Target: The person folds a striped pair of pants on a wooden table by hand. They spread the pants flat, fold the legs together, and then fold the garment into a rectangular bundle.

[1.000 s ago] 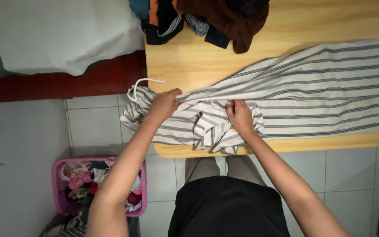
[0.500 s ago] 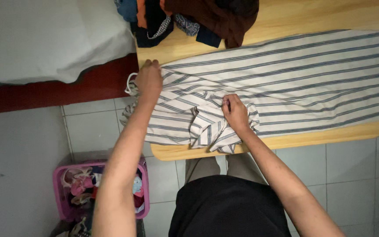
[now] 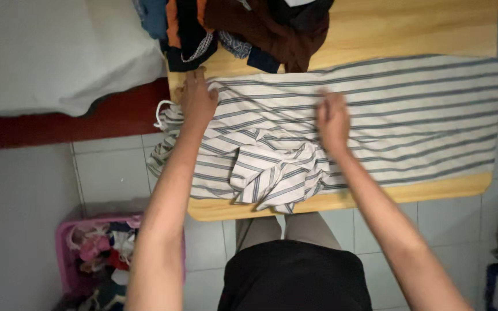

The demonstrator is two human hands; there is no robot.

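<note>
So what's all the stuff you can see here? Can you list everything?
Striped cloth: one, white with grey-blue stripes, spread across the table, bunched near the front edge.
Table: one, light wood, middle of the picture.
Pile of clothes: one heap, brown, black, orange and blue, at the table's far edge.
Basket: one, pink, full of mixed clothes, on the floor at lower left.
Bed: one, white cover over a red base, upper left.
Floor tiles: many, pale grey, under the table.
Left hand: one, flat on the cloth's left end.
Right hand: one, blurred, on or just over the cloth's middle.
</note>
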